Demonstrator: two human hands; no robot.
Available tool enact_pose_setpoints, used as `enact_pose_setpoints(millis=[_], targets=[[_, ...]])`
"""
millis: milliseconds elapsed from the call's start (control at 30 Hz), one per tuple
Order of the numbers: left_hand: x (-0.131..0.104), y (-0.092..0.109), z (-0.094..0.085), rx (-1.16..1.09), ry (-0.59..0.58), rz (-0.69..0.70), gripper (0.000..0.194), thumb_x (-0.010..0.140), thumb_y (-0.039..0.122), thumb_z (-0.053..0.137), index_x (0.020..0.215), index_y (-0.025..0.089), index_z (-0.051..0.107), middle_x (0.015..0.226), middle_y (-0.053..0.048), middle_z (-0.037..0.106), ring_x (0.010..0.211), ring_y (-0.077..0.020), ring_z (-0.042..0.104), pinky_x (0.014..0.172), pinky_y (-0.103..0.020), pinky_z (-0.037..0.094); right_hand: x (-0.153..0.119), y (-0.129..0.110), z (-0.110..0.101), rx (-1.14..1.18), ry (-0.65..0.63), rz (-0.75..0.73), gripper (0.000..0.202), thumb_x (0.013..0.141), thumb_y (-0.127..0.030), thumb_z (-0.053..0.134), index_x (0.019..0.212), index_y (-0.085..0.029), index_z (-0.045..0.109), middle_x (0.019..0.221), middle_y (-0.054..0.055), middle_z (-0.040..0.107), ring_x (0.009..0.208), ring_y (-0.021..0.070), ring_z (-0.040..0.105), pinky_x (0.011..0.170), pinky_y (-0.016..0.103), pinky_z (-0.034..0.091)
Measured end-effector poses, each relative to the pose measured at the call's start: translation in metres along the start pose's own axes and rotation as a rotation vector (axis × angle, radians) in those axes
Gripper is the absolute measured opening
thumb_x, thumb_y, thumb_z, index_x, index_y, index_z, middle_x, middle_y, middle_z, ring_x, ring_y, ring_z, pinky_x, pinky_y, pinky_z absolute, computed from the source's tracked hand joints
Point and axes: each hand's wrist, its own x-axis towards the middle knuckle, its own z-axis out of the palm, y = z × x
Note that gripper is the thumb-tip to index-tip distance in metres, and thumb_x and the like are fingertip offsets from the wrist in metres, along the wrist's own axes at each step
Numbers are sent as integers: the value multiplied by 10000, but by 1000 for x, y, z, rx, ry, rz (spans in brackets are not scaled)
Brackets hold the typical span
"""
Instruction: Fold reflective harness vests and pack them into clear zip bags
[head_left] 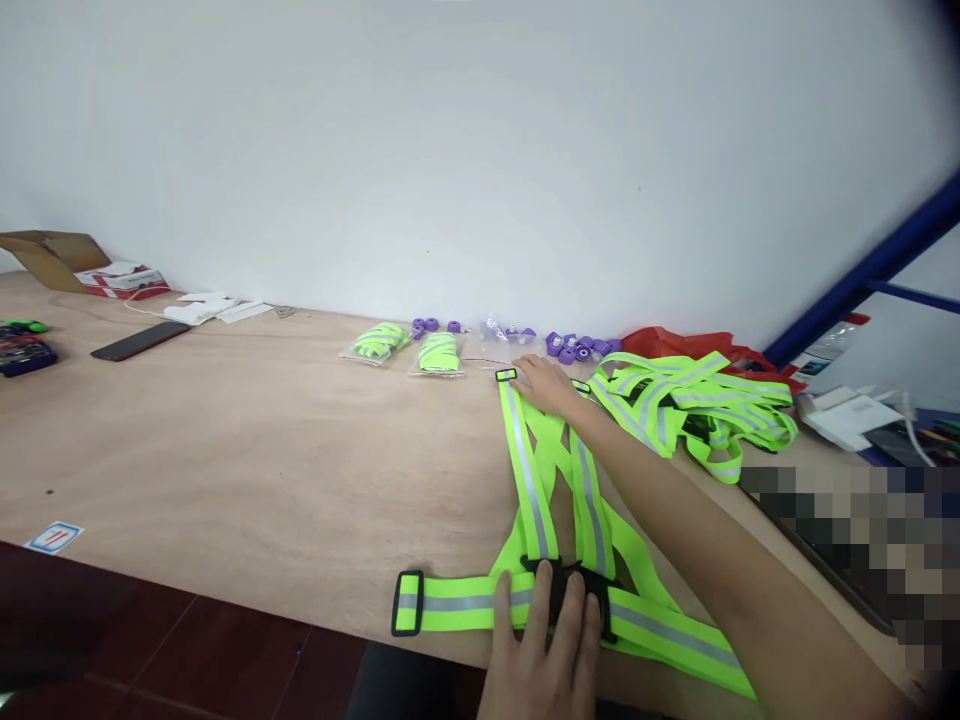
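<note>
A neon-yellow reflective vest [530, 470] of elastic straps with grey stripes lies spread on the wooden table, its shoulder straps crossing towards the far end. My left hand [536, 640] rests flat, fingers apart, on the black plastic joining pieces and waist strap at the near edge. At the far end my right hand [546, 384] has its fingers bent over the top of the straps, beside a black slider buckle [506, 375]. Its fingertips are partly hidden. Another black slider [407, 603] ends the waist strap on the left.
Loose neon straps [694, 400] are heaped at the right by a red bag [675, 342]. Two bagged vests [439, 354] and several purple round parts [574, 347] line the wall. Further left are a dark flat bar [141, 341], papers [201, 309] and an open cardboard box [56, 255].
</note>
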Motion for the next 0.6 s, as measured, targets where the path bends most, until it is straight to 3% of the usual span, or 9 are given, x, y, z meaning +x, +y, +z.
enact_pose_setpoints(millis=[167,300,400,600], targets=[[4,-8,-14,-97,-86,63,791,893,617,504,1514,137,409,1601,-98,358,1395,-381,375,991,-538,448,-65,-5,5,88,45,-37,560,1019,-486,354,1487,-187,417,1546,150,429,1416,297,396,1141,457,327],[7,-8,-25,-142,-149,48,802,890,607,522,1532,147,379,1610,-88,343,1385,-379,385,1013,-540,432,-106,0,25,82,-135,173,761,973,-670,286,1589,-225,236,1659,151,196,1519,400,134,1172,590,207],[8,-3,-31,-138,-166,16,772,892,596,519,1520,162,410,1600,-68,365,1384,-384,375,1030,-568,413,-112,7,35,113,-232,285,851,943,-741,217,1601,-203,198,1663,173,157,1521,419,79,1181,586,181],[6,-2,-33,-101,-157,19,752,914,588,466,1526,156,395,1606,-53,355,1390,-367,377,1030,-565,425,-91,16,38,136,-250,365,873,920,-781,176,1605,-239,177,1680,133,96,1530,386,52,1196,583,115]])
